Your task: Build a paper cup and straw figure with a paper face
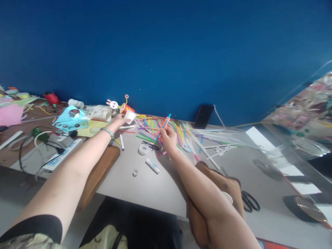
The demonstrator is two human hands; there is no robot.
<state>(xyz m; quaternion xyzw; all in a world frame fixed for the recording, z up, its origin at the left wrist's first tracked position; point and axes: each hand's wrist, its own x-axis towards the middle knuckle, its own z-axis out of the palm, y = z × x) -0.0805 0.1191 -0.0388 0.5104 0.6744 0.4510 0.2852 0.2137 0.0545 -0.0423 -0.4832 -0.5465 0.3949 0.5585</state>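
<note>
Gripping the white cup (131, 116) beside the straw pile (179, 136), the left hand (120, 120) could knock the close red cup (129, 109); the right hand (168, 138), pinched on bright straws (166, 122), could drop one if its hold loosens.

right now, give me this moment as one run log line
left hand: holding white cup | right hand: holding coloured straws | nearby: scissors, tape roll, glue stick

Behind the white power strip (61, 157) lies a light-blue holed sheet (64, 118); well right of that strip stands a black slab (204, 117).
</note>
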